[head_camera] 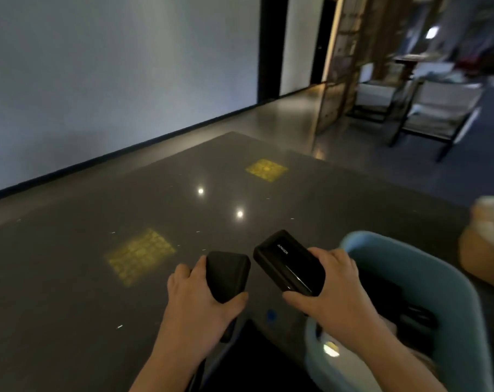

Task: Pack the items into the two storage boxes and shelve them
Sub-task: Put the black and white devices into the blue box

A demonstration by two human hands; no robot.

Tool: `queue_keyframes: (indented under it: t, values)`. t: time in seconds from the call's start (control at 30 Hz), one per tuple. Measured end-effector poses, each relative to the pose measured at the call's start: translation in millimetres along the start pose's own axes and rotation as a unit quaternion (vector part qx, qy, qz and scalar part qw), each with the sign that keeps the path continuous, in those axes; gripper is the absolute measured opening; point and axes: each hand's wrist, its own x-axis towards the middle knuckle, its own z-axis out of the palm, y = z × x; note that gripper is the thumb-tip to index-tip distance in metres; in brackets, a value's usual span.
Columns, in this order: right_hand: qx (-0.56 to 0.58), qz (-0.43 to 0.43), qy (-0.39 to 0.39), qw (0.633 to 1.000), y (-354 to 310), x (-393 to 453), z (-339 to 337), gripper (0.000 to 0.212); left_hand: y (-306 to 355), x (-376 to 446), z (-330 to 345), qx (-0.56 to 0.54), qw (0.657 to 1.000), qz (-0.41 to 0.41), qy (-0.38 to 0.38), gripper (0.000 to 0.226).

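Nearest, the left hand [196, 295] grips a matte black block [228, 275], and the right hand [332, 290] grips a glossy black power bank [286, 261] marked ANKER, both just above the worktop's [98, 278] near edge. A blue storage box [426, 273] sits beside the right hand, holding dark items. An orange box [483, 250] lies at the right edge. Farther off, two yellow patches [139, 256] show on the worktop. Two white chairs [438, 114] stand beyond it.
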Motion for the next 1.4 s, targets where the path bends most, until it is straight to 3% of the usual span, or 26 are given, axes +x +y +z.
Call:
queue_keyframes:
  t: [0.2, 0.33, 0.43, 0.87, 1.4]
  values:
    - [-0.002, 0.098, 0.015, 0.995, 76, -13, -54, 0.062, 54, 10, 61, 0.017, 0.994, 0.075, -0.078, 0.110]
    - [-0.069, 0.137, 0.040, 0.987, 117, -11, -67, 0.080, 72, 19, 84, 0.030, 0.985, 0.115, -0.128, 0.113]
    - [-0.098, 0.127, 0.010, 0.987, 137, 3, -73, 0.083, 80, 26, 96, 0.035, 0.977, 0.149, -0.149, 0.110]
    - [-0.040, 0.087, -0.140, 0.986, 177, 40, -56, 0.091, 84, 41, 108, 0.067, 0.957, 0.195, -0.202, 0.108]
    - [-0.007, 0.077, -0.114, 0.990, 174, 37, -52, 0.089, 87, 40, 109, 0.100, 0.953, 0.198, -0.207, 0.108]
